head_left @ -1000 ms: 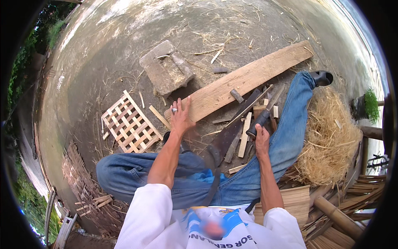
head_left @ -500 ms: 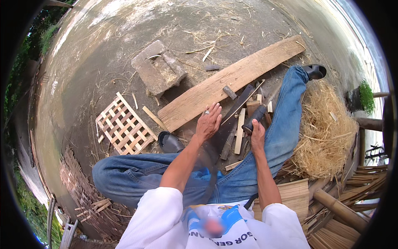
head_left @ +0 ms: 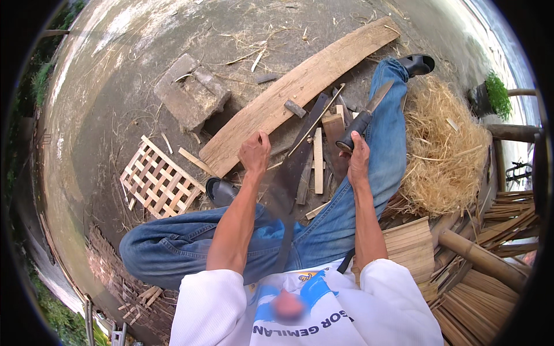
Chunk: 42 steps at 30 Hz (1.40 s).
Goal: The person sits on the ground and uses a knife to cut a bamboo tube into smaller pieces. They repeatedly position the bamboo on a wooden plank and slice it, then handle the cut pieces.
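My right hand [head_left: 357, 158] grips a knife [head_left: 355, 131] by its thick black handle, above my right leg. Its broad metal blade points up and away to the right. My left hand [head_left: 254, 152] is curled into a fist over the near edge of a long wooden board [head_left: 300, 86], and nothing shows in it. Between my hands lie a dark saw-like blade [head_left: 309, 128], a thin stick [head_left: 316, 120] and several small wood pieces [head_left: 318, 164]. A short dark block [head_left: 295, 108] rests on the board.
To the left is a woven bamboo lattice [head_left: 163, 179], with a concrete block [head_left: 191, 92] beyond it. A heap of pale shavings [head_left: 441, 150] lies right of my leg. Bamboo poles [head_left: 482, 259] and split strips [head_left: 461, 317] are at the lower right.
My left hand has gone from flat with fingers stretched to a fist, and moved left. The knife has turned in my right hand, so its blade now shows. The view has shifted too.
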### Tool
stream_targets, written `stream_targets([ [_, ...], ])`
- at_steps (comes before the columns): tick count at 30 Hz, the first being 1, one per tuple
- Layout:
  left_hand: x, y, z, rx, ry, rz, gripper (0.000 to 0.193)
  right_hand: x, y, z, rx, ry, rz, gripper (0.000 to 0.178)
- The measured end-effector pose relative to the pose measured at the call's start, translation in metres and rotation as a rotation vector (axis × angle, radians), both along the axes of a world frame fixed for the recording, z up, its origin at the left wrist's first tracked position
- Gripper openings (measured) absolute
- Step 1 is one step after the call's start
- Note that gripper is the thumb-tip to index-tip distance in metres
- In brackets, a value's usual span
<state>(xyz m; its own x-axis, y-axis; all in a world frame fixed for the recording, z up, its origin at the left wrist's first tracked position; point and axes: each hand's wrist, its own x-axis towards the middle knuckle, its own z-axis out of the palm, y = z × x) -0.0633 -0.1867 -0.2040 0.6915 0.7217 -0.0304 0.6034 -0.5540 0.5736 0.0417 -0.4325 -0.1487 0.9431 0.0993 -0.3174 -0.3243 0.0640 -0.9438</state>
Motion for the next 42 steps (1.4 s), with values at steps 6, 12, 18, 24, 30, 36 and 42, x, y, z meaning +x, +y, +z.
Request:
stream_targets([
  [6,-0.032,-0.044,-0.02,-0.186,0.023,-0.26,0.035,0.007,-0.006,-0.01,0.031,0.009,0.083,0.037],
  [12,-0.003,-0.05,-0.023,-0.584,0.009,-0.398,0.041,0.003,-0.007,-0.01,0.073,0.01,0.095,0.038],
  [18,0.008,-0.01,0.006,-1.15,-0.15,-0.306,0.043,0.004,-0.009,-0.012,0.035,-0.002,0.078,0.038],
  [24,-0.001,-0.012,0.014,-1.259,-0.081,-0.304,0.042,0.025,-0.009,-0.006,0.096,0.045,0.061,0.036],
  [30,-0.002,-0.065,0.003,-0.775,0.819,-0.77,0.053,0.069,-0.021,0.008,0.055,-0.01,0.043,0.041],
  [36,0.004,-0.12,-0.012,-0.957,0.664,-0.81,0.059,0.066,-0.025,0.012,0.125,-0.006,0.061,0.039],
  [42,0.022,-0.193,-0.044,-0.827,0.498,-0.417,0.078,0.055,-0.022,0.004,0.141,0.019,0.073,0.033],
])
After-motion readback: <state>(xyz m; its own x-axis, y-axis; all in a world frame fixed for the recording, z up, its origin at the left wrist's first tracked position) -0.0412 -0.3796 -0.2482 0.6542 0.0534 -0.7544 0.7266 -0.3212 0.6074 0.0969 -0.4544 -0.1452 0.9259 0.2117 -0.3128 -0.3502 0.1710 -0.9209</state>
